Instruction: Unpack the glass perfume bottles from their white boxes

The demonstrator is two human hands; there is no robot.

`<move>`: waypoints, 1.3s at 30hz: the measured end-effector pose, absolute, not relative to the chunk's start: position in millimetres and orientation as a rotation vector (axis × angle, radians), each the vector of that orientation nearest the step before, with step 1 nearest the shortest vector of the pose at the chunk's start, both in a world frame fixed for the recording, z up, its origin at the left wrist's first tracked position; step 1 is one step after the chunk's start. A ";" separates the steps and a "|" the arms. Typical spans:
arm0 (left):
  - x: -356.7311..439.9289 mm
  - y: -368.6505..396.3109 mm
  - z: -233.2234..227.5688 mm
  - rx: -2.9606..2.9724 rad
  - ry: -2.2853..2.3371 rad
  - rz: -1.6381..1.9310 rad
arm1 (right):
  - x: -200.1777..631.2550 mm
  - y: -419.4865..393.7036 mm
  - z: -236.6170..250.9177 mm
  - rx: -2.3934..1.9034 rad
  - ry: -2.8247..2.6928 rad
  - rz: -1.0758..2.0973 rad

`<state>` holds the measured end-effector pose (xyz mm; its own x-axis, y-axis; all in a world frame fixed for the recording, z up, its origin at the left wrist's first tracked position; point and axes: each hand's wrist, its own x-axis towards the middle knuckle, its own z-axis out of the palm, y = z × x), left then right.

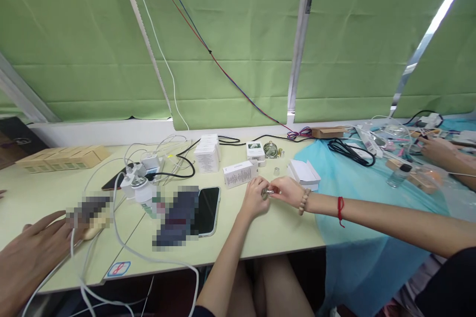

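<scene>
My left hand (253, 197) and my right hand (284, 191) meet over the pale table (282, 230), both pinching a small shiny metal part (267, 191) between the fingertips. My right wrist wears a bead bracelet and a red string. Just behind the hands lie a long white box (239, 174), an open white box (304, 172), a small white box with a green label (255, 151) and a round glass bottle (270, 149). A tiny clear cap (276, 171) stands on the table nearby.
A black phone (207, 209) lies left of my hands. Chargers and white cables (141, 178) tangle further left. Another person's hand (28, 252) rests at the near left; a third person's hand (439, 151) works at the far right over a blue cloth (342, 183). Cardboard boxes (63, 157) sit far left.
</scene>
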<state>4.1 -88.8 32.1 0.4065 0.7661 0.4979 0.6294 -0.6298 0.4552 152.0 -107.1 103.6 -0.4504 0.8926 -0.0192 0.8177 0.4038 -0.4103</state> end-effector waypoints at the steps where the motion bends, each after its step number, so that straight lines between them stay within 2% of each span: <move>1: 4.1 -88.8 32.1 2.455 1.244 1.041 | 150.8 -107.9 103.5 -1.486 -2.475 0.462; 3: 3.9 -88.8 32.5 2.452 1.244 1.048 | 147.9 -109.3 104.3 -1.497 -2.478 0.351; 6: 3.4 -88.1 32.6 2.471 1.223 1.034 | 144.1 -108.8 105.5 -1.658 -2.436 0.372; 12: 2.2 -88.4 31.4 2.467 1.148 1.043 | 146.6 -102.3 100.8 -1.730 -2.275 1.048; 14: 2.1 -90.6 32.8 2.466 1.129 1.047 | 147.5 -102.8 101.3 -1.681 -2.264 1.076; 16: 2.1 -92.9 34.9 2.472 1.136 1.031 | 146.7 -104.7 104.3 -1.646 -2.402 0.873; 20: 2.2 -93.1 35.8 2.482 1.189 0.997 | 144.7 -109.1 110.9 -1.572 -2.674 0.235; 22: 2.4 -91.0 33.6 2.473 1.201 1.028 | 145.9 -110.1 111.1 -1.546 -2.629 0.243; 25: 3.1 -88.2 30.1 2.494 1.205 1.058 | 148.6 -110.0 106.9 -1.605 -2.423 0.517; 31: 3.5 -88.1 29.0 2.490 1.214 1.053 | 146.8 -107.0 93.4 -1.662 -1.755 1.615; 39: 1.0 -94.8 34.9 2.535 1.146 1.046 | 146.0 -100.8 77.8 -1.525 -1.300 2.056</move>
<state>1.0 -94.8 34.9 0.4588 0.7124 0.5310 0.5936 -0.6905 0.4134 146.0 -100.8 77.8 -0.4095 0.6635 -0.6261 0.2808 -0.5613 -0.7785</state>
